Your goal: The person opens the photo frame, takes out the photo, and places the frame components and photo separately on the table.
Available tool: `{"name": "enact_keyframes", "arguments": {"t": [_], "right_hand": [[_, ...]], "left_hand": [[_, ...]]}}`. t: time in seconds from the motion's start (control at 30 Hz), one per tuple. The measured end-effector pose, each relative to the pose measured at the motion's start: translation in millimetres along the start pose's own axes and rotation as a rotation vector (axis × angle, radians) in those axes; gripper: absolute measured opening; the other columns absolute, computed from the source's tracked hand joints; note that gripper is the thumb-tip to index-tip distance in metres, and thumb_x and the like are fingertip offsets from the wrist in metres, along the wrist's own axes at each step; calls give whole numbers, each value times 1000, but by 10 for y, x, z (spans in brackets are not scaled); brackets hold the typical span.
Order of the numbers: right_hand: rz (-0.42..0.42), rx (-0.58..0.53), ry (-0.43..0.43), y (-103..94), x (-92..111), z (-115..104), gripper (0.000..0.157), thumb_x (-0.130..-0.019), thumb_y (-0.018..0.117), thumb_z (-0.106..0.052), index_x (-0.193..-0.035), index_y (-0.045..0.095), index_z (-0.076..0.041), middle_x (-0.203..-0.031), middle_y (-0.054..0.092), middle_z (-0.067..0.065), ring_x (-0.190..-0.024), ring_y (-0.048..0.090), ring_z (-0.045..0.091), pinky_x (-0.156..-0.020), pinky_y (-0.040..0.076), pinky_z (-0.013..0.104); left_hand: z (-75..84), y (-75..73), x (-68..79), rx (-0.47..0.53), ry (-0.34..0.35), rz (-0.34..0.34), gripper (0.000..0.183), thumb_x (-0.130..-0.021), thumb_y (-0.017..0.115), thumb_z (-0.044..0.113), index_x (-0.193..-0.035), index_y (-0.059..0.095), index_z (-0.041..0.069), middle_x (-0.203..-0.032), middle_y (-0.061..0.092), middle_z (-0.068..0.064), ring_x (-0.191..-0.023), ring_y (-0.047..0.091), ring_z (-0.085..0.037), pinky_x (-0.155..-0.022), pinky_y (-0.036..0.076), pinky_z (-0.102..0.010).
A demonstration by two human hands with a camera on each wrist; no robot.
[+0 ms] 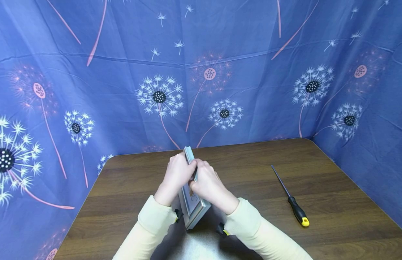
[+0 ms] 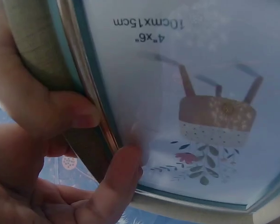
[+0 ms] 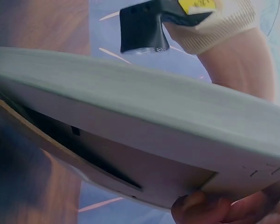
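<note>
Both hands hold a pale grey-green picture frame (image 1: 199,213), tilted on edge in the middle of the table. At its upper left side, my left hand (image 1: 178,171) grips the border. My right hand (image 1: 207,180) grips it from the right, the two thumbs close together. The left wrist view shows the front, where a paper insert (image 2: 217,116) with a printed chair-and-plant picture and size text appears upside down. Fingers (image 2: 114,182) press at the inner edge there. In the right wrist view the frame's back is visible, with a brown-edged flap (image 3: 42,137) standing off it and fingertips (image 3: 200,210) on its lower edge.
A screwdriver (image 1: 293,206) with a black and yellow handle lies on the right of the wooden table (image 1: 246,162). Blue cloth (image 1: 262,90) with dandelion prints hangs behind and at the sides. Black wrist cameras (image 3: 142,28) sit near both cuffs.
</note>
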State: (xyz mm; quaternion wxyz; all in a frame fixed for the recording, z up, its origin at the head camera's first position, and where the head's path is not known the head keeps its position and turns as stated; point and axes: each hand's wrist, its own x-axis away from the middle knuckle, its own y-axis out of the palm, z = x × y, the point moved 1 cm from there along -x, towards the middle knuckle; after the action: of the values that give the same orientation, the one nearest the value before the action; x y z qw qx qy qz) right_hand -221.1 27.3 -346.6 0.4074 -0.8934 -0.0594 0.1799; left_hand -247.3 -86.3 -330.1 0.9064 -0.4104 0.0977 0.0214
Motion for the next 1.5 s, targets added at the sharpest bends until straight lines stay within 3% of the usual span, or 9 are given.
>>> {"name": "enact_keyframes", "arguments": {"t": [0.27, 0.6, 0.87, 1.1, 1.27, 1.5], "right_hand": [[64, -5, -14, -9, 3, 18, 46, -74, 70, -12, -115, 56, 4, -102, 60, 15, -88, 60, 27, -69, 57, 38], [89, -51, -27, -8, -15, 44, 47, -72, 71, -17, -114, 59, 1, -103, 61, 13, -87, 59, 25, -72, 55, 35], [96, -89, -55, -5, -20, 77, 50, -72, 73, -20, -114, 59, 2, -94, 59, 9, -81, 54, 20, -67, 52, 30], [42, -265, 26, 0, -19, 132, 49, -72, 74, -19, -116, 59, -1, -95, 54, 8, -63, 51, 11, -56, 47, 23], [7, -385, 63, -5, -2, 145, 52, -74, 74, -17, -120, 57, 0, -102, 55, 10, -61, 55, 8, -54, 48, 23], [-99, -633, 86, -7, 13, 195, 62, -79, 73, -14, -131, 47, 5, -112, 54, 13, -56, 55, 7, -50, 46, 22]], "left_hand": [[42, 61, -20, -27, -4, 17, 24, -88, 55, 25, -94, 60, 3, -77, 63, -11, -62, 58, -22, -51, 50, -31], [51, 59, -12, -3, -8, 32, 19, -88, 55, 26, -86, 60, 8, -71, 60, -6, -65, 56, -21, -58, 49, -32], [11, 44, -29, 48, -20, 26, 20, -86, 56, 28, -78, 56, 10, -61, 49, -4, -56, 48, -19, -51, 42, -26], [-13, 16, -51, 91, -44, 16, 16, -84, 55, 25, -79, 57, 10, -57, 48, -1, -53, 46, -17, -46, 39, -26], [-22, -8, -73, 98, -61, 3, 17, -85, 55, 24, -83, 60, 9, -61, 53, -2, -55, 50, -17, -47, 41, -25], [-44, -31, -108, 126, -88, -26, 21, -88, 55, 27, -80, 58, 7, -57, 47, 0, -47, 44, -14, -41, 36, -24]]}}
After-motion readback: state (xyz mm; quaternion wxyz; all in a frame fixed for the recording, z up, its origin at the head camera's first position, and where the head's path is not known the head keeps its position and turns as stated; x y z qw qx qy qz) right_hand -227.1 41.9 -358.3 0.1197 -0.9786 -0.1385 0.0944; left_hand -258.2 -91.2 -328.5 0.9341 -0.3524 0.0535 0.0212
